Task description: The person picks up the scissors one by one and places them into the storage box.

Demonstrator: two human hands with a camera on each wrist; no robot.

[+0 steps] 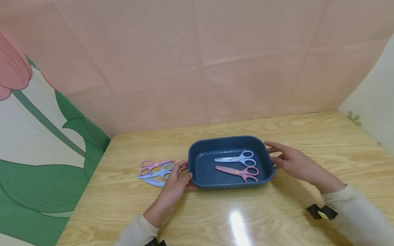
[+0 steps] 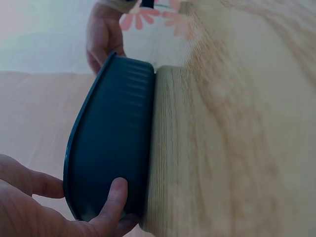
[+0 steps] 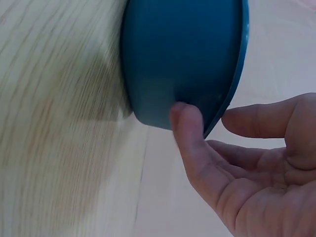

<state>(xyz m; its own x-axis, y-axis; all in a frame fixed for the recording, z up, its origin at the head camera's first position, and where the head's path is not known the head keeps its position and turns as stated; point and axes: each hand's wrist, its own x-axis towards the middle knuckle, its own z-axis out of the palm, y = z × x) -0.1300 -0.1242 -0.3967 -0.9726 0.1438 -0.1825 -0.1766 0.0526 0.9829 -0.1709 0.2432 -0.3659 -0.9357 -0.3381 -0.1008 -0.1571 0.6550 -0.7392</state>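
A dark blue tray [image 1: 227,186] with rounded corners sits on the table between the two hands. Inside it lie blue scissors [image 1: 235,159] and, nearer the person, pink scissors [image 1: 237,171], handles to the right. My left hand [image 1: 174,186] holds the left end of the tray; in the left wrist view a digit lies along its outer wall [image 2: 108,128]. At the opposite end my right hand [image 1: 293,164] holds the tray, and the right wrist view shows fingertips [image 3: 185,116] against the wall and the rim.
Left of the tray, several more scissors lie in an overlapping group: pink ones [image 1: 150,165], blue ones [image 1: 157,173] and another blue pair [image 1: 154,182] partly hidden by the left hand. The wooden table [image 1: 123,212] meets a pink-covered wall [image 1: 200,68] behind.
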